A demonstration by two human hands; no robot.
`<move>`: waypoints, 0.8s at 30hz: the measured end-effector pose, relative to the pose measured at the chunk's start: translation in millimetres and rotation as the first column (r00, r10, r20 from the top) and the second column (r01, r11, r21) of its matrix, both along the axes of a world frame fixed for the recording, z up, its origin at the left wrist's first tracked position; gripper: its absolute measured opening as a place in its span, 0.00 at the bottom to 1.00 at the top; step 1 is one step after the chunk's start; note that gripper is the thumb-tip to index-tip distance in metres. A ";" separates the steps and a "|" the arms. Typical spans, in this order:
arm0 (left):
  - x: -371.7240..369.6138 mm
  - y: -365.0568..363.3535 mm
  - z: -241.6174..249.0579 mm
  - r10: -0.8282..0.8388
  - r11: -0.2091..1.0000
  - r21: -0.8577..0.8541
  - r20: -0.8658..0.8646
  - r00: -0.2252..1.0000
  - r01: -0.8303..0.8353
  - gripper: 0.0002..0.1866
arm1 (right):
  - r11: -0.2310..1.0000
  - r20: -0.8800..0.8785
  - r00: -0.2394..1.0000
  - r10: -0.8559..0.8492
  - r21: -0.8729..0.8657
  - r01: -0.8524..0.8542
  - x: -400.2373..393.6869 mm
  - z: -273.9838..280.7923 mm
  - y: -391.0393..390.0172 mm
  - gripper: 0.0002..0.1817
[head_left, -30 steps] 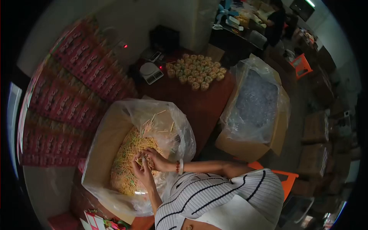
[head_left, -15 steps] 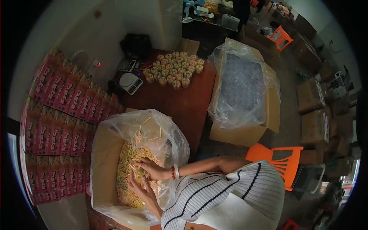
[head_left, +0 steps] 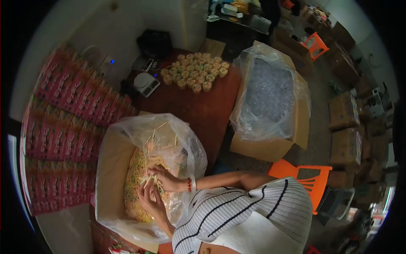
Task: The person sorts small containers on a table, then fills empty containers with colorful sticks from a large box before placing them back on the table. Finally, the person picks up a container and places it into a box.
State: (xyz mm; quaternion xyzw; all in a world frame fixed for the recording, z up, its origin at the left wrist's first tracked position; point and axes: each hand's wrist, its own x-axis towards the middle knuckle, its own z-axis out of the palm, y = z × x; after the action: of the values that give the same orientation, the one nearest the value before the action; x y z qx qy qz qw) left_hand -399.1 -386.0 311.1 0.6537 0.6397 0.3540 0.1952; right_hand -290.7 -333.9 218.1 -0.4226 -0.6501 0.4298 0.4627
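My right hand [head_left: 168,179], with a red bead bracelet at its wrist, is closed on some thin pastel-coloured sticks [head_left: 157,183]. Just below it, my left hand [head_left: 153,204] has its fingers curled around the lower part of the same small bunch. Both hands are over a carton [head_left: 111,178] lined with clear plastic [head_left: 192,146]. A heap of loose yellow, pink and green sticks [head_left: 134,186] fills much of it. The fingers partly hide the bunch, and a few stray sticks lie on the liner towards the far side.
Several small filled cups [head_left: 196,72] stand grouped on the red-brown table [head_left: 203,110], beside a white scale [head_left: 146,82]. Pink printed packages [head_left: 63,135] are stacked at left. A lined carton of clear plastic items [head_left: 272,91] stands right of the table, near an orange chair [head_left: 315,178].
My hands have come closer together, and the left fingers have curled in around the bunch of sticks. The whole view has shifted slightly.
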 end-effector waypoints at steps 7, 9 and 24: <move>-8.9 -0.6 -5.9 0.042 0.996 -0.085 0.158 0.986 -0.028 0.18 | 0.995 0.063 0.997 -0.043 0.090 0.037 11.7 -6.9 13.1 0.38; -20.6 -2.3 -11.1 0.156 0.988 -0.022 0.097 0.983 -0.154 0.21 | 0.998 0.057 0.997 -0.044 0.049 0.041 18.0 13.4 10.9 0.42; -38.2 -0.7 -41.8 0.390 0.920 -0.227 0.423 0.818 -0.321 0.13 | 0.993 0.101 0.994 0.036 -0.114 -0.024 15.1 14.6 10.3 0.37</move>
State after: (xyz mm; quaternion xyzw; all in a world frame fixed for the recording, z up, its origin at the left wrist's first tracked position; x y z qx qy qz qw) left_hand -437.2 -386.7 269.3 0.4039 0.7099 0.4810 0.3187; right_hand -275.7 -323.6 232.7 -0.4597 -0.6539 0.4505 0.3976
